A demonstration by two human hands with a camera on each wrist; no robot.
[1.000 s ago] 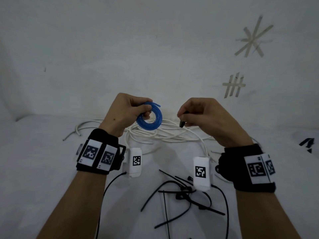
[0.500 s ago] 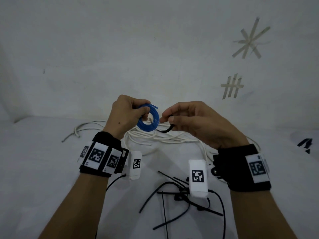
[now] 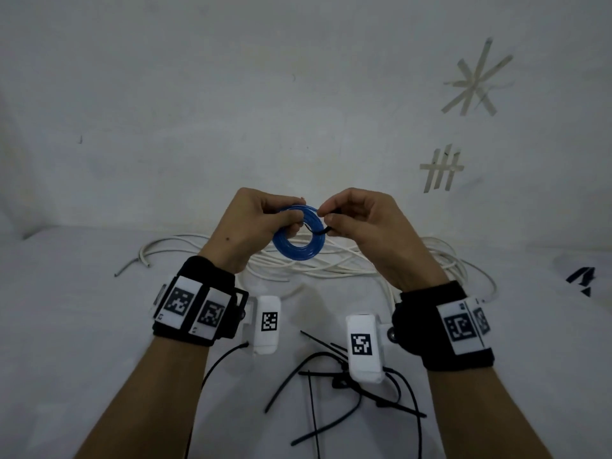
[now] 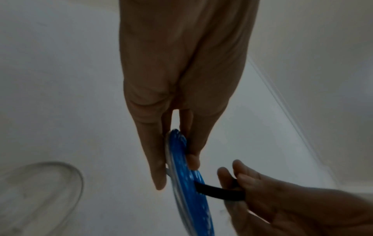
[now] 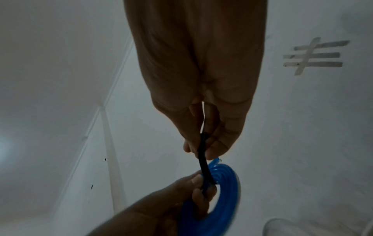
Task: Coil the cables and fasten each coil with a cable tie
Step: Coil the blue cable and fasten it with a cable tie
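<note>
A small blue coiled cable (image 3: 298, 236) (image 4: 187, 178) (image 5: 220, 183) is held in the air above the white table. My left hand (image 3: 261, 220) (image 4: 177, 159) pinches its left side between thumb and fingers. A black cable tie (image 3: 319, 230) (image 4: 214, 190) (image 5: 203, 154) passes through the coil's hole and around its right side. My right hand (image 3: 337, 217) (image 5: 201, 146) pinches the tie just right of the coil. A loose white cable (image 3: 331, 260) lies on the table beneath the hands.
Several spare black cable ties (image 3: 334, 385) lie scattered on the white table (image 3: 82, 326) near my forearms. A white wall (image 3: 231, 94) with tape marks (image 3: 477, 81) stands behind. A small black mark (image 3: 583, 279) sits at the far right.
My right hand moved left to the blue coil and brought the black tie through it. Both hands rose slightly and drew close together.
</note>
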